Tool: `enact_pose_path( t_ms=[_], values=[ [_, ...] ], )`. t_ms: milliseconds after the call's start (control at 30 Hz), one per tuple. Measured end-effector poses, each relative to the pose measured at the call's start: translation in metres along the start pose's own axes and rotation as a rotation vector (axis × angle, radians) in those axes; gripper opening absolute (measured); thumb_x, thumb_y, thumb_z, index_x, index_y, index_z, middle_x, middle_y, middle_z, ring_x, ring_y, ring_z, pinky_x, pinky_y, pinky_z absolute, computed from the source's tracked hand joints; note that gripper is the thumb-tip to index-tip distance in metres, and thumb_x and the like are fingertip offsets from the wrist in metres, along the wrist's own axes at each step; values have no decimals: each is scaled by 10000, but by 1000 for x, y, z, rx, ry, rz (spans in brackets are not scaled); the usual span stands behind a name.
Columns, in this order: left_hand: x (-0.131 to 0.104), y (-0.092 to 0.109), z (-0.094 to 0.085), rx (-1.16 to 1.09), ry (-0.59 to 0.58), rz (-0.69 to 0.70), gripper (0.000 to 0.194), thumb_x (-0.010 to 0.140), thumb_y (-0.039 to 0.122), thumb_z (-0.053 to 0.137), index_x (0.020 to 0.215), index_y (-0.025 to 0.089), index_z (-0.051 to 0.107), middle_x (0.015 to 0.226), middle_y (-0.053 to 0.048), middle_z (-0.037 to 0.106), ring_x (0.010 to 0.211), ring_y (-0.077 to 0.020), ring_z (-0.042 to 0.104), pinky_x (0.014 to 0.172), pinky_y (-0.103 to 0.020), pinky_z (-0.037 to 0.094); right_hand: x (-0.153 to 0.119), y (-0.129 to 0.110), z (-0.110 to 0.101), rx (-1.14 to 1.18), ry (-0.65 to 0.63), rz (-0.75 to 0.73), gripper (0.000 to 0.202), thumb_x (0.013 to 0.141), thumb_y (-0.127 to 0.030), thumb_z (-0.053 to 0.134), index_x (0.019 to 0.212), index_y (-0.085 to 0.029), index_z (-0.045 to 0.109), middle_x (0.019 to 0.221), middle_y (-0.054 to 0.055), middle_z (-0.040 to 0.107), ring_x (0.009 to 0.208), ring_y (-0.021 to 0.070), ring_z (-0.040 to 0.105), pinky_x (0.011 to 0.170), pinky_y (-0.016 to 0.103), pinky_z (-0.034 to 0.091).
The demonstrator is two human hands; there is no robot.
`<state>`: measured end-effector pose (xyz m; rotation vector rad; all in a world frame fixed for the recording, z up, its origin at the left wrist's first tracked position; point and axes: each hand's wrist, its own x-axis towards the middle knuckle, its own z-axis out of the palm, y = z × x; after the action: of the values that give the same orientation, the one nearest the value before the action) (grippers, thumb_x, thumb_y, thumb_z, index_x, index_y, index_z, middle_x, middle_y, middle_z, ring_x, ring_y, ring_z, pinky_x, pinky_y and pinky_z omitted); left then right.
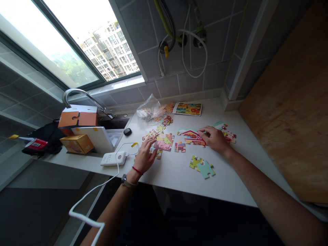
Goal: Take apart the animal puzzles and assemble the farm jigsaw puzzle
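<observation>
My left hand, with a red string and a watch at the wrist, rests its spread fingers over the left edge of a pile of puzzle pieces. My right hand has its fingers pressed together at the right end of a joined section with a red barn; whether a piece is between the fingertips is hidden. A small pink and orange piece lies left of the barn section. Nearer me are green and yellow pieces. More pieces sit beyond my right wrist.
A clear plastic bag and a picture card lie at the back. On the left are a white power bank with a cable, a black case, a yellow box, an orange box and a sink.
</observation>
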<state>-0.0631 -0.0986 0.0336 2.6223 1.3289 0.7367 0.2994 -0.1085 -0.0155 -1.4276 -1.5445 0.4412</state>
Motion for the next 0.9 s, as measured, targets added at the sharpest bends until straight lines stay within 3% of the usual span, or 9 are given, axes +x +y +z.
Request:
enact_pose_path(
  t_ms=[100, 200, 367, 467, 567, 667, 900],
  values=[
    [51, 7, 13, -4, -98, 62, 345, 1011, 300, 565, 1345, 217, 592, 1354, -114, 655, 1297, -280, 604, 1133, -485, 497, 1, 1, 0, 5, 5, 13, 232, 914, -362, 591, 872, -218, 769, 946, 98, 780, 904, 266, 709, 866, 390, 537],
    [103, 5, 36, 84, -230, 27, 426, 985, 300, 615, 1389, 167, 577, 1409, -148, 627, 1336, -289, 587, 1146, -445, 489, 2, 1, -1, 27, 14, 45, 244, 906, -370, 586, 867, -212, 767, 933, 100, 778, 870, 260, 709, 838, 383, 543],
    [156, -11, 72, 130, -248, -26, 512, 925, 254, 690, 1410, 143, 570, 1507, -180, 559, 1390, -316, 552, 1186, -452, 443, 2, 3, -2, 72, 26, 80, 252, 905, -373, 580, 881, -204, 766, 938, 100, 779, 872, 252, 715, 811, 369, 546],
    [170, -23, 78, 164, -235, -88, 563, 921, 268, 696, 1441, 116, 542, 1436, -218, 613, 1314, -347, 612, 1122, -496, 490, 2, 4, 0, 82, 24, 70, 244, 903, -369, 588, 870, -204, 766, 916, 93, 777, 849, 241, 712, 806, 359, 547],
    [177, -32, 74, 179, -247, -91, 486, 909, 200, 677, 1387, 144, 608, 1340, -176, 692, 1259, -320, 652, 1096, -449, 508, 3, 3, 1, 90, 18, 62, 237, 904, -359, 590, 867, -204, 766, 915, 90, 777, 841, 234, 709, 795, 349, 546],
    [180, -35, 69, 185, -263, -55, 424, 885, 108, 638, 1299, 183, 686, 1277, -120, 737, 1197, -282, 683, 1067, -385, 518, 3, 1, 1, 77, 9, 55, 233, 908, -349, 587, 854, -211, 766, 907, 85, 778, 831, 232, 705, 783, 346, 543],
    [179, -37, 60, 208, -267, -24, 317, 869, 123, 662, 1172, 165, 745, 1140, -116, 775, 1049, -273, 712, 955, -362, 550, 4, -1, -2, 72, 11, 50, 227, 906, -346, 597, 851, -210, 770, 879, 74, 776, 792, 217, 695, 768, 332, 547]
  ],
)
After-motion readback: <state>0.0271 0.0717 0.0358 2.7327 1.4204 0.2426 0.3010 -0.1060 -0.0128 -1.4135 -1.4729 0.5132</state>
